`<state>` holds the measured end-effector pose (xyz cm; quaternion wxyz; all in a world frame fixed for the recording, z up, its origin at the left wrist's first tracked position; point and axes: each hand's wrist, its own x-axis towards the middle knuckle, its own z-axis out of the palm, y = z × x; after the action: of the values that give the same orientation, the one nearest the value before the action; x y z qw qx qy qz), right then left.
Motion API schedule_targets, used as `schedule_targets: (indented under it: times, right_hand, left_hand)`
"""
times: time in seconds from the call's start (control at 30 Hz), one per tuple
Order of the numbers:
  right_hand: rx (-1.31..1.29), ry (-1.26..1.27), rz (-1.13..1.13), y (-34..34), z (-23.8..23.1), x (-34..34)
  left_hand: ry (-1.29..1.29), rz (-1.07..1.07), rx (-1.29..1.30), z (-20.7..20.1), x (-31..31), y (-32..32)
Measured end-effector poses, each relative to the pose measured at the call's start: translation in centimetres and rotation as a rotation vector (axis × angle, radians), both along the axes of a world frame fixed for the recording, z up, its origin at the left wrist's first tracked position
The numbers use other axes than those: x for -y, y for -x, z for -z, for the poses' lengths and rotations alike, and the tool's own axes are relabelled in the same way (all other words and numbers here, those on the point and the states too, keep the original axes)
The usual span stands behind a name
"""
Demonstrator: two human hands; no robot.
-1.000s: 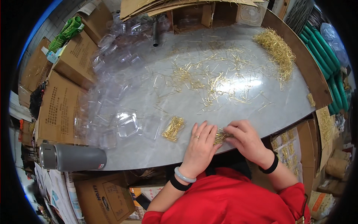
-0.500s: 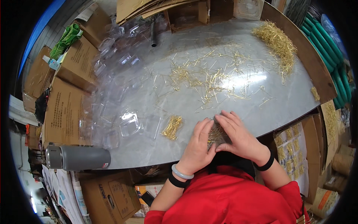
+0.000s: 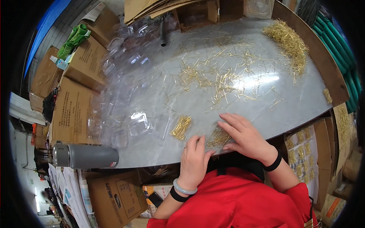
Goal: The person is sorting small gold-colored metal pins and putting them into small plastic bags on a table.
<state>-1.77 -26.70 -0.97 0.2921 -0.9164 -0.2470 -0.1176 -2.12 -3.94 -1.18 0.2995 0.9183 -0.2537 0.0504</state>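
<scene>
A small bundle of gold wire hooks [image 3: 218, 138] lies at the table's near edge, between my two hands. My right hand [image 3: 247, 138] rests along its right side, fingers stretched out and thumb apart. On the near left, my left hand [image 3: 193, 161] stands off the bundle, fingers slightly bent and thumb apart, with nothing visible in it. Just beyond my left fingertips sits a second bundle of gold hooks [image 3: 181, 127], which seems to be in a clear plastic case. Loose gold hooks [image 3: 228, 81] are scattered over the middle of the table.
A larger heap of hooks [image 3: 291, 45] lies at the far right, against a brown board [image 3: 327, 57]. Many clear plastic cases [image 3: 138, 122] cover the table's left side. A grey bottle [image 3: 93, 156] lies on its side at the near left, beside cardboard boxes [image 3: 72, 110].
My left hand has drawn back toward me and left, away from the bundle. My right hand has shifted slightly right, and the bundle between them shows more fully. The view has shifted a little.
</scene>
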Motion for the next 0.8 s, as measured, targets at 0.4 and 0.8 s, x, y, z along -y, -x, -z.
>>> schedule_targets:
  times: [0.4, 0.8]
  right_hand:
    - [0.003, 0.045, -0.048, -0.3, 0.5, -0.3]
    - [0.046, -0.123, 0.077, 0.3, 0.9, -0.4]
  left_hand:
    - [0.313, 0.105, -0.222, 0.1, 2.0, -1.8]
    - [0.124, 0.13, -0.004, 1.3, 2.0, -2.2]
